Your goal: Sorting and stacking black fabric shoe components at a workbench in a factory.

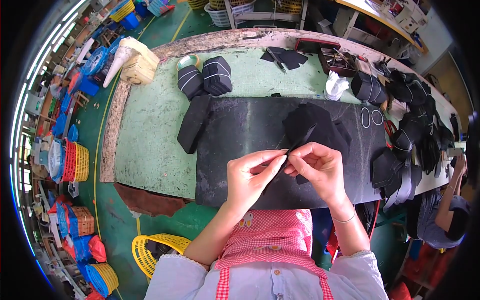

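Left hand [252, 175]: thumb and forefinger closed in a pinch on a thin black piece [308, 134]; other fingers curled, partly out of sight.
Right hand [319, 169]: closed on the same piece just beside the left, thumb against bent fingers; exact contact hard to make out.
Black piece: seen nearly edge-on between the hands, tilted, upper end past the right fingers; middle covered by fingertips, full outline unclear.
Pile of black cut pieces [307, 116]: beyond the hands, on the dark mat [240, 130]; near side partly blocked by the right hand, count unreadable.
Surface [150, 130]: pale green, worn, under the mat; banded black bundles [217, 76] at far left, a black stack [195, 122] by the mat's left edge.
Tool case [332, 64]: far side, open, contents jumbled, too small to tell.
Co-worker [445, 215]: right rim, cut off, distorted.
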